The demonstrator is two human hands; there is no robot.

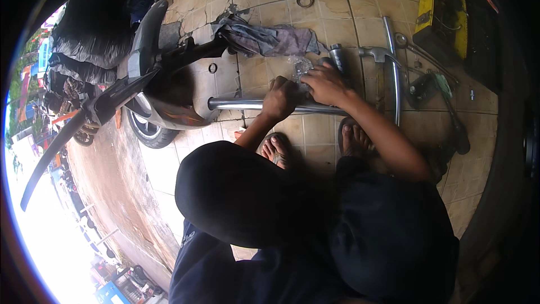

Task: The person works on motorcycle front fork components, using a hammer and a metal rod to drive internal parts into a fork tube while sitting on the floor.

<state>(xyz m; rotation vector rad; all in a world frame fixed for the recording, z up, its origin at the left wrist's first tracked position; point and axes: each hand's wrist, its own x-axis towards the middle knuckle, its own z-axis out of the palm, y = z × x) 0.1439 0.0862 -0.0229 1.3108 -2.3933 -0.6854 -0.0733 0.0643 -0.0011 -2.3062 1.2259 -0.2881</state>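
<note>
My left hand is closed just over a chrome tube that lies crosswise in front of my feet. Beside it, my right hand has its fingers bent and drawn together, close to the left one. What the fingers of either hand hold is hidden or too small to make out. Small shiny bits lie just beyond the hands. A dark cylinder with a metallic end stands out past my right fingers. Farther off, a greyish-purple rag is spread on the tiles.
A claw hammer lies against a second chrome tube at right, near wrenches and a yellow-black toolbox. Motorcycle bodywork with a wheel fills the left. A metal ring lies far ahead.
</note>
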